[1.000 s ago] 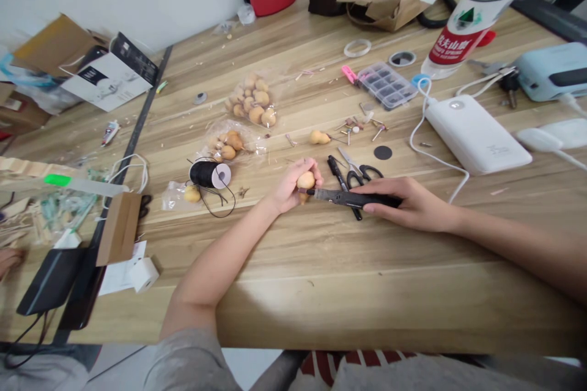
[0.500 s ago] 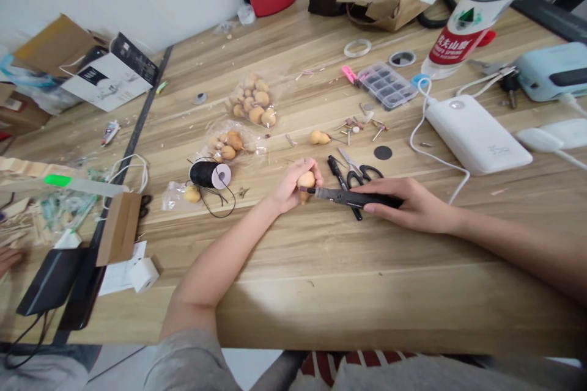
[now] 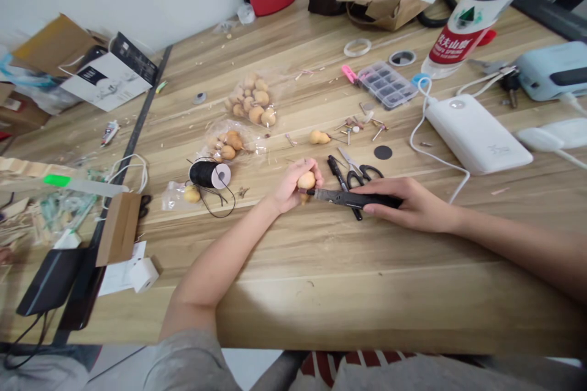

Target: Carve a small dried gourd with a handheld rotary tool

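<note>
In the head view, my left hand (image 3: 292, 186) is closed around a small tan gourd (image 3: 306, 180), whose round end shows above the fingers. My right hand (image 3: 408, 204) grips a black pen-shaped rotary tool (image 3: 351, 198) pointing left. Its tip meets or lies just in front of the gourd's lower part; I cannot tell which. Behind the tool lie a black marker (image 3: 338, 172) and scissors (image 3: 362, 170) with black handles. Farther back is another gourd (image 3: 318, 137), lying on its side, with loose grinding bits (image 3: 355, 127) near it.
Bags of small gourds (image 3: 254, 101) and a black thread spool (image 3: 210, 175) lie left of centre. On the right are a white power bank (image 3: 479, 134) with its cable, a water bottle (image 3: 458, 36) and a compartment box (image 3: 387, 85). Cardboard boxes (image 3: 119, 229) stand at left.
The rotary tool's tip has shifted slightly down across the gourd, showing more of its round end. Both hands otherwise stay in place. At the far left edge, another person's hand has drawn back a little.
</note>
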The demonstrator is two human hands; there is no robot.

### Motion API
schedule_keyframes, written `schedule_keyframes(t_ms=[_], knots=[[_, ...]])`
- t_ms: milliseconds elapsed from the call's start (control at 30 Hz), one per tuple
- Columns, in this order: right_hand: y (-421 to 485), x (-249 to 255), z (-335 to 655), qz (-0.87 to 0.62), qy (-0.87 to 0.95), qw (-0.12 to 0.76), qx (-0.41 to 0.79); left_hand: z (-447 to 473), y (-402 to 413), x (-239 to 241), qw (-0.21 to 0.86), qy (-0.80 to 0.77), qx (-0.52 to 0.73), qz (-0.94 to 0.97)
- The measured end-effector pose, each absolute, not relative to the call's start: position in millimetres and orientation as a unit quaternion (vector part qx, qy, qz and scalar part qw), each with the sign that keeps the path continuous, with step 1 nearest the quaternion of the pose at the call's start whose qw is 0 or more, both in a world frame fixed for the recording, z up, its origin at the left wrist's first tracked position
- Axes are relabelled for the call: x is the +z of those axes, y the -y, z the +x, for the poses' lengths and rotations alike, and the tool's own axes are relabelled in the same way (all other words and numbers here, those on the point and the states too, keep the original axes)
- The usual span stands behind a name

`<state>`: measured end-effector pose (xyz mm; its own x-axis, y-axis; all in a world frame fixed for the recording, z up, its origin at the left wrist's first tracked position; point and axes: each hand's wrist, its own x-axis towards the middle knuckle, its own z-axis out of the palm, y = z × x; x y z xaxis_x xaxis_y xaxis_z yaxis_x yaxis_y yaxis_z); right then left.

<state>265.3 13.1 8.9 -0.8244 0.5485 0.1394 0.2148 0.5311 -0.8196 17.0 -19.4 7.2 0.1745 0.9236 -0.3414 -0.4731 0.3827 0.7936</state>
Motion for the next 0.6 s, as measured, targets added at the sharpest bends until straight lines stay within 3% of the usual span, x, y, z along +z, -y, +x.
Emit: schedule_keyframes(t_ms=[600], knots=[[-13.7, 7.5, 265.7, -0.226, 0.852, 0.196, 0.43, 17.0, 18.9, 7.3, 0.719, -0.415, 0.487, 0.273]])
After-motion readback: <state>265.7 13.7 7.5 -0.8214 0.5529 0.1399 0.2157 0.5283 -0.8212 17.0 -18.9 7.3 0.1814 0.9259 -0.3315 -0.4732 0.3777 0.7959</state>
